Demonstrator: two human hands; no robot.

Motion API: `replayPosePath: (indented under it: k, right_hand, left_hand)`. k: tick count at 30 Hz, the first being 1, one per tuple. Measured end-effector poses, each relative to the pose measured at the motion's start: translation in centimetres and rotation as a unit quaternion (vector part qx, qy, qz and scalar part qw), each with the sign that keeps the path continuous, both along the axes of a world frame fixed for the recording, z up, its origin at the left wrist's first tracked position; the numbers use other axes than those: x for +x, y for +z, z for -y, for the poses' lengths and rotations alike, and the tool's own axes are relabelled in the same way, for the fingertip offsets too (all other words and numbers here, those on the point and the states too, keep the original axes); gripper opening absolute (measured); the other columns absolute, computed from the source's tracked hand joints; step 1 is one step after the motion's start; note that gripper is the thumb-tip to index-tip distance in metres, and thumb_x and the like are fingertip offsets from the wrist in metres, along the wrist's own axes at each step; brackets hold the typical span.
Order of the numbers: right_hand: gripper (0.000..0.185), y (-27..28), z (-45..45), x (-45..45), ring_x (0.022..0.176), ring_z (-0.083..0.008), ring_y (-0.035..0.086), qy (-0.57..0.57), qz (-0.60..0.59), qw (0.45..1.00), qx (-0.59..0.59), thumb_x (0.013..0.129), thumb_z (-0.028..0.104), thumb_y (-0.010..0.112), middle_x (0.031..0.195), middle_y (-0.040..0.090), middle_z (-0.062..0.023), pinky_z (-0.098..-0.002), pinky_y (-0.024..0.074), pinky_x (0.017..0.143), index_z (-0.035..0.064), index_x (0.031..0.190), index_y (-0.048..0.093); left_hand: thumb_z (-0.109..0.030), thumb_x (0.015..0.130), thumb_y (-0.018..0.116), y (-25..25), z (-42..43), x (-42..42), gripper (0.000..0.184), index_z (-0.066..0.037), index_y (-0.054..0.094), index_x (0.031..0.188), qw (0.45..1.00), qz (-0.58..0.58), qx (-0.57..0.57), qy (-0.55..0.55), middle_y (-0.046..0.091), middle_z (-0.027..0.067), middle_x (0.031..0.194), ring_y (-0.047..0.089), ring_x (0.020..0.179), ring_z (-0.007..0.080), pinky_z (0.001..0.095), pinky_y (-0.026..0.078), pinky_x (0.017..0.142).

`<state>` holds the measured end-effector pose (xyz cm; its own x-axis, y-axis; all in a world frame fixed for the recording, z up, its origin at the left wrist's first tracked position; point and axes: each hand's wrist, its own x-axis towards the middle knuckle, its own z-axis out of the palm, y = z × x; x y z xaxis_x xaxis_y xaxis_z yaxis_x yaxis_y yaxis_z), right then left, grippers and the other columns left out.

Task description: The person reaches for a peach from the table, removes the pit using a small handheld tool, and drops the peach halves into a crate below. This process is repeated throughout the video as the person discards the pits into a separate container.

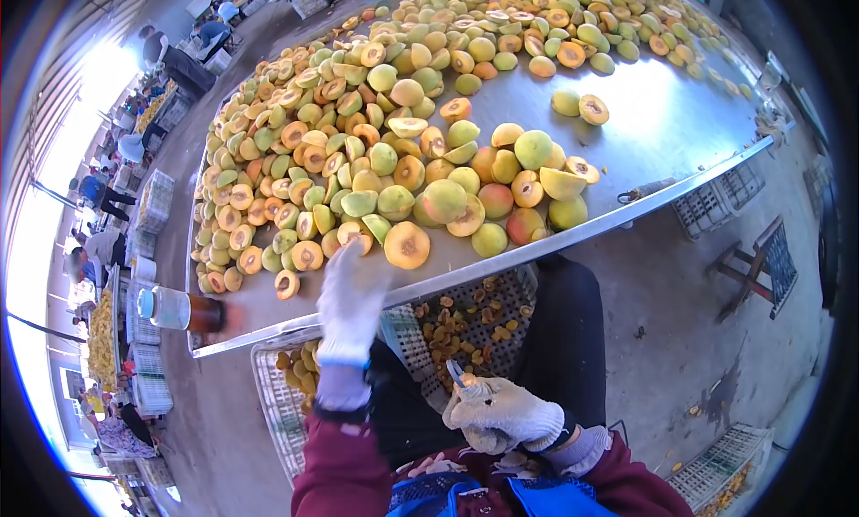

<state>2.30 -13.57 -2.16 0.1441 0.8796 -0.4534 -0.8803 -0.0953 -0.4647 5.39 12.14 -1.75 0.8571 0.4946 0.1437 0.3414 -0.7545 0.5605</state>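
My left hand (351,298), in a white knitted glove, is over the front edge of the metal table (662,150). Its fingers are smeared by motion and reach a peach half (352,234); whether they grip it cannot be told. Just to the right lies a larger cut peach half (407,246). Over my lap, my right hand (503,416), also gloved, is closed around a small pitting tool (455,372) whose curved metal end points up. A big heap of halved yellow-green peaches (367,155) covers much of the table.
Below the table edge, a crate (407,334) holds peach stones; a crate at left (273,401) holds peach pieces. A jar of dark liquid (183,309) stands at the left corner. Another tool (646,191) lies by the right edge. A stool (759,265) stands right. People work far left.
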Motion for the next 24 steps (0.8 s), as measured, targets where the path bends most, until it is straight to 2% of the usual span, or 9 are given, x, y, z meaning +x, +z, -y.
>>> replayPosePath:
  k: [2, 5, 7, 8, 12, 16, 18, 22, 24]
  right_hand:
    - [0.017, -0.4, 0.0, -0.3, 0.044, -0.0071, 0.049, -0.011, 0.042, 0.998, -0.035, 0.090, 0.023, 0.067, 0.059, 0.055, 0.0003, -0.0215, 0.0354, 0.040, 0.0092, 0.093, 0.058]
    - [0.018, 0.8, 0.1, -0.1, 0.045, -0.0071, 0.048, -0.040, 0.040, 0.997, -0.058, 0.090, 0.023, 0.067, 0.060, 0.054, 0.0010, -0.0220, 0.0367, 0.042, 0.0087, 0.096, 0.056]
    - [0.018, 1.1, 0.0, -0.4, 0.046, -0.0071, 0.048, -0.063, 0.039, 0.996, -0.050, 0.091, 0.023, 0.066, 0.061, 0.053, 0.0013, -0.0221, 0.0371, 0.043, 0.0091, 0.097, 0.056]
    - [0.018, 1.2, 0.0, -0.4, 0.046, -0.0070, 0.047, -0.081, 0.039, 0.995, -0.041, 0.091, 0.022, 0.066, 0.062, 0.052, 0.0016, -0.0222, 0.0375, 0.044, 0.0095, 0.098, 0.055]
    - [0.020, 1.4, 0.0, -0.5, 0.047, -0.0068, 0.049, -0.091, 0.091, 0.989, -0.069, 0.091, 0.024, 0.066, 0.063, 0.052, 0.0024, -0.0228, 0.0380, 0.044, 0.0105, 0.100, 0.055]
    - [0.025, 2.2, -0.4, -0.1, 0.053, -0.0081, 0.056, -0.063, 0.183, 0.970, -0.145, 0.088, 0.030, 0.066, 0.061, 0.054, 0.0017, -0.0254, 0.0421, 0.048, 0.0116, 0.101, 0.056]
    - [0.031, 2.4, -0.4, -0.1, 0.055, -0.0140, 0.061, -0.020, 0.306, 0.928, -0.213, 0.088, 0.038, 0.063, 0.063, 0.060, -0.0018, -0.0300, 0.0472, 0.054, 0.0112, 0.102, 0.057]
    - [0.037, 2.1, -0.3, -0.8, 0.061, -0.0230, 0.065, -0.029, 0.371, 0.895, -0.245, 0.087, 0.044, 0.062, 0.067, 0.065, -0.0063, -0.0358, 0.0506, 0.061, 0.0111, 0.103, 0.058]
    - [0.040, 0.6, -0.5, -1.8, 0.067, -0.0281, 0.067, -0.097, 0.491, 0.829, -0.249, 0.086, 0.046, 0.063, 0.071, 0.066, -0.0089, -0.0384, 0.0515, 0.065, 0.0113, 0.104, 0.059]
  left_hand:
    - [-0.034, 0.075, 0.075, -1.6, 1.9, 4.2, 0.068, -0.005, 0.049, 0.131, 0.991, -0.115, 0.060, 0.025, 0.052, 0.0194, 0.131, 0.054, 0.120, 0.0329, 0.0403, 0.044, 0.100]
    - [-0.030, 0.075, 0.075, -3.7, 2.2, 6.6, 0.063, -0.005, 0.049, 0.127, 0.995, -0.101, 0.020, -0.017, 0.054, 0.0203, 0.125, 0.056, 0.114, 0.0342, 0.0398, 0.046, 0.096]
    - [-0.024, 0.077, 0.074, -3.5, 2.0, 6.4, 0.055, -0.002, 0.050, 0.121, 0.979, -0.078, -0.178, -0.066, 0.057, 0.0168, 0.113, 0.059, 0.107, 0.0289, 0.0374, 0.048, 0.091]
    - [-0.016, 0.078, 0.072, -3.5, 2.4, 5.6, 0.046, -0.001, 0.052, 0.117, 0.957, 0.022, -0.284, -0.058, 0.058, 0.0115, 0.107, 0.059, 0.100, 0.0212, 0.0329, 0.049, 0.087]
    - [-0.013, 0.084, 0.069, 1.7, 5.2, 1.0, 0.037, -0.001, 0.053, 0.116, 0.915, 0.108, -0.381, -0.077, 0.059, 0.0069, 0.106, 0.058, 0.093, 0.0140, 0.0280, 0.050, 0.082]
    - [-0.030, 0.093, 0.062, 1.3, 7.8, -3.3, 0.042, -0.002, 0.050, 0.122, 0.868, 0.085, -0.477, -0.111, 0.060, 0.0084, 0.108, 0.058, 0.096, 0.0151, 0.0289, 0.049, 0.085]
    - [-0.036, 0.094, 0.060, 0.1, 8.4, -4.5, 0.045, -0.002, 0.051, 0.122, 0.865, 0.086, -0.475, -0.136, 0.060, 0.0093, 0.109, 0.058, 0.098, 0.0170, 0.0312, 0.048, 0.087]
    - [-0.049, 0.096, 0.051, 1.5, 10.4, -5.8, 0.053, -0.001, 0.053, 0.119, 0.870, 0.080, -0.472, -0.118, 0.060, 0.0119, 0.112, 0.060, 0.100, 0.0215, 0.0362, 0.048, 0.091]
    - [-0.049, 0.097, 0.048, 1.5, 11.1, -6.1, 0.054, 0.000, 0.053, 0.119, 0.871, 0.098, -0.468, -0.110, 0.060, 0.0132, 0.113, 0.061, 0.100, 0.0228, 0.0373, 0.048, 0.090]
